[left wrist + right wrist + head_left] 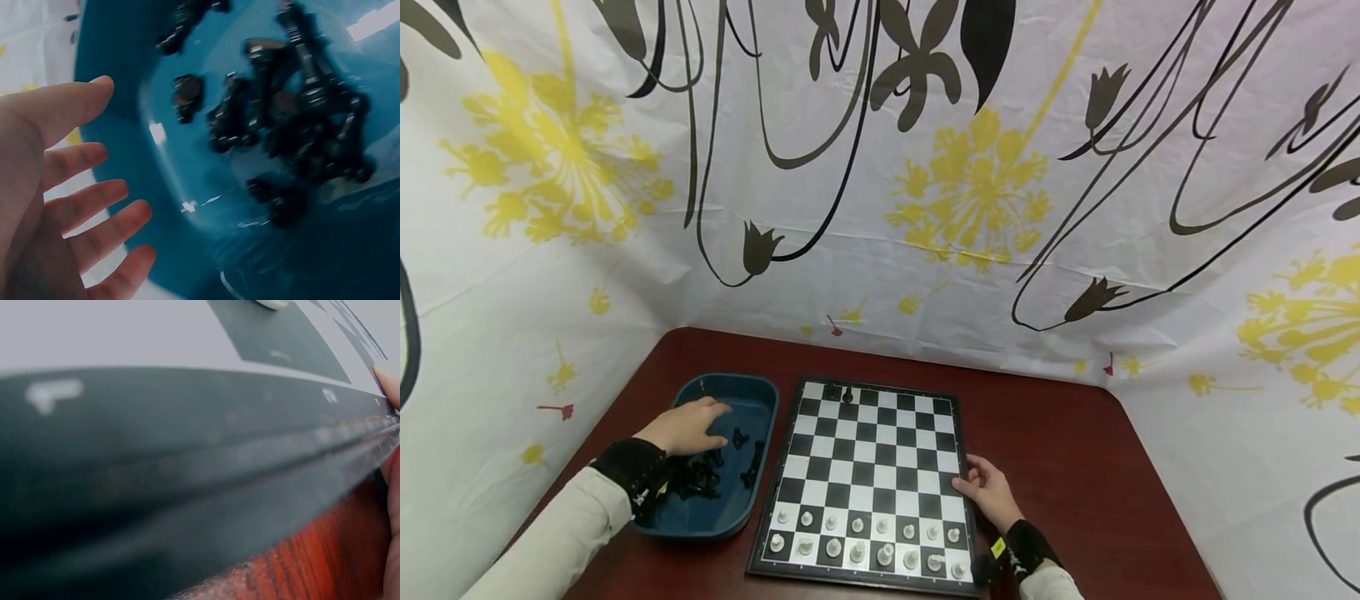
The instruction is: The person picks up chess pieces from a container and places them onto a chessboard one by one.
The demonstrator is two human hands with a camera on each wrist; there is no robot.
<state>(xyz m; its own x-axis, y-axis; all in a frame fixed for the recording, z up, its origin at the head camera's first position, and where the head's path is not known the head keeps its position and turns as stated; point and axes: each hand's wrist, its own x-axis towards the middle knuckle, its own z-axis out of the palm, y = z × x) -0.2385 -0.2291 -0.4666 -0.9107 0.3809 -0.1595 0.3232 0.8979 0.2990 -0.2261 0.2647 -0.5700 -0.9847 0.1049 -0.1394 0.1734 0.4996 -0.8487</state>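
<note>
My left hand [687, 427] reaches over a blue plastic tub [751, 410], its fingers spread and holding nothing. Black chess pieces [306, 131] lie heaped inside the tub, beyond my fingertips in the left wrist view. My right hand [991, 493] grips the right edge of the chessboard [865, 454], thumb on top and fingers at the side below. Two rows of white chess pieces [857, 550] stand on the near squares. At the board's far left, two black chess pieces [847, 395] stand side by side in the back row.
The dark red table [1045, 433] carries the board, with the tub close on its left. A white cloth [850, 200] with yellow and grey flowers hangs behind the table and along its sides.
</note>
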